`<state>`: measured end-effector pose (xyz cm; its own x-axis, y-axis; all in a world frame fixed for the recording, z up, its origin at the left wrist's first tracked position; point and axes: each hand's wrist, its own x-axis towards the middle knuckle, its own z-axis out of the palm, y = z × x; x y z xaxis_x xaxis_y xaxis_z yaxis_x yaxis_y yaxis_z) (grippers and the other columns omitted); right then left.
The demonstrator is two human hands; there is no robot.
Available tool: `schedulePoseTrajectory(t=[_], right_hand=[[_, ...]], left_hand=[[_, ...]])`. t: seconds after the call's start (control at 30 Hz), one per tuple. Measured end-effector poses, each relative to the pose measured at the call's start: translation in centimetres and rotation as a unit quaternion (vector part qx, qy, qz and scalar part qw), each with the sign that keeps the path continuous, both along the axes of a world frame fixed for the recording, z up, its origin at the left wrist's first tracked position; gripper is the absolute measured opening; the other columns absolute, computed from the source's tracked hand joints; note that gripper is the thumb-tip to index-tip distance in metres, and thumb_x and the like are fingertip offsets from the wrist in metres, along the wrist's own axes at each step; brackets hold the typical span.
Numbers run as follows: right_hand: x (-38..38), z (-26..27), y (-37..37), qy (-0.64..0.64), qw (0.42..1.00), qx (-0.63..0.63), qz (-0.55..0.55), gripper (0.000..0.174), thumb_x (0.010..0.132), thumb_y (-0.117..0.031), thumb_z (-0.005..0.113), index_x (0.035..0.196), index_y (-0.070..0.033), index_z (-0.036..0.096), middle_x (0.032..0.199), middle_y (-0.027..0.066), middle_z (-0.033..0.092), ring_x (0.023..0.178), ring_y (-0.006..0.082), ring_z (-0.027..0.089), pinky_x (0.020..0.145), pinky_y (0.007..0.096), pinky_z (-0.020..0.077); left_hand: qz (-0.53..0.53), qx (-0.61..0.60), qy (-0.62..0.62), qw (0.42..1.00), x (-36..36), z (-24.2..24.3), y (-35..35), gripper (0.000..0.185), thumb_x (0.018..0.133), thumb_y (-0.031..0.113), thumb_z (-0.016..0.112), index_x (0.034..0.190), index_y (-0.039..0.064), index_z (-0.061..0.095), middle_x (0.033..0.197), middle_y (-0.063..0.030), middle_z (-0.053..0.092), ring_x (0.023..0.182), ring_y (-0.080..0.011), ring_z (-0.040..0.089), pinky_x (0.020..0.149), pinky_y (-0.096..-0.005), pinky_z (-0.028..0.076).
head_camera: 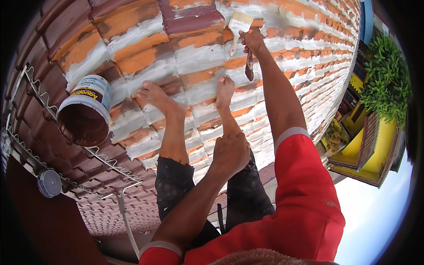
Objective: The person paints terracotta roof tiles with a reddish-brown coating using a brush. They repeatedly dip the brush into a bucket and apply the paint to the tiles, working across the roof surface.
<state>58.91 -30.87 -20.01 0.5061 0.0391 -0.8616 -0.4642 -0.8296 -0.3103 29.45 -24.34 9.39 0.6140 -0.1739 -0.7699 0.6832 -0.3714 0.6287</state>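
My right hand (pixel 253 41) reaches out over the roof tiles. It is closed around a dark, paint-coated handle (pixel 249 68) that sticks out below the palm. Its fingertips touch a wide paintbrush (pixel 240 23) with pale bristles and a whitened handle; whether they grip this brush too is unclear. My left hand (pixel 230 152) rests on my bent knee with curled fingers, their tips hidden. Around my bare feet, orange tiles (pixel 137 59) carry streaks of white-grey coating. An Aquaproof bucket (pixel 84 112), dark brown inside, leans at the left on brown tiles.
White metal trusses with wavy rods (pixel 109 164) run beside the bucket. A lidded tub (pixel 49 184) sits beyond them at lower left. Brown-coated tiles (pixel 49 132) cover the left side. Past the roof's curved edge stand a leafy tree (pixel 384 79) and yellow buildings (pixel 384 149).
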Motion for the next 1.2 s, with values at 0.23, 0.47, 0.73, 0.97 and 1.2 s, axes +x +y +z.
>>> schedulePoseTrajectory(t=[0.23, 0.47, 0.73, 0.97, 1.2], right_hand=[[-4.2, -5.5, -0.4, -0.140, 0.940, -0.183, 0.252, 0.043, 0.096, -0.033, 0.063, 0.112, 0.005, 0.071, 0.112, 0.0277, 0.075, 0.108, 0.0390, 0.074, 0.091, 0.0479, 0.0604], [-10.7, -3.2, -11.6, -0.152, 0.911, -0.248, 0.294, 0.047, 0.102, -0.036, 0.059, 0.119, 0.008, 0.052, 0.097, 0.0310, 0.073, 0.095, 0.0459, 0.074, 0.086, 0.0524, 0.0600], [-19.2, -3.2, -19.4, -0.084, 0.918, -0.219, 0.321, 0.047, 0.103, -0.038, 0.061, 0.119, 0.006, 0.055, 0.103, 0.0282, 0.074, 0.100, 0.0457, 0.073, 0.089, 0.0536, 0.0572], [-14.4, 1.5, -11.7, -0.030, 0.901, -0.202, 0.382, 0.037, 0.103, -0.025, 0.054, 0.120, 0.008, 0.054, 0.108, 0.0317, 0.073, 0.105, 0.0441, 0.073, 0.090, 0.0519, 0.0576], [-12.1, 22.2, 9.6, -0.116, 0.889, 0.338, 0.285, 0.023, 0.099, -0.001, 0.056, 0.120, 0.000, 0.064, 0.127, 0.0147, 0.063, 0.114, 0.0227, 0.064, 0.098, 0.0369, 0.0507]], left_hand=[[-0.033, -0.002, 0.032, 0.999, -0.1, 0.0, -0.1, 0.028, 0.098, 0.025, 0.066, 0.106, -0.002, 0.066, 0.104, -0.0213, 0.070, 0.100, -0.0359, 0.068, 0.090, -0.0489, 0.051], [-0.028, -0.017, 0.041, 0.999, 0.2, 0.1, -0.1, 0.029, 0.098, 0.025, 0.066, 0.109, -0.003, 0.066, 0.106, -0.0214, 0.070, 0.104, -0.0370, 0.067, 0.094, -0.0493, 0.049], [-0.046, -0.012, 0.063, 0.997, 0.4, -0.1, 0.2, 0.032, 0.098, 0.024, 0.064, 0.114, -0.003, 0.065, 0.114, -0.0232, 0.067, 0.105, -0.0376, 0.066, 0.095, -0.0487, 0.048], [-0.045, -0.003, 0.045, 0.998, 0.4, -0.2, -0.4, 0.030, 0.099, 0.024, 0.062, 0.112, -0.003, 0.067, 0.110, -0.0221, 0.069, 0.103, -0.0349, 0.067, 0.090, -0.0474, 0.048], [0.282, -0.020, 0.141, 0.949, 0.3, 0.9, -0.7, 0.040, 0.098, 0.023, 0.066, 0.131, 0.000, 0.060, 0.117, -0.0252, 0.068, 0.103, -0.0372, 0.071, 0.089, -0.0454, 0.056]])
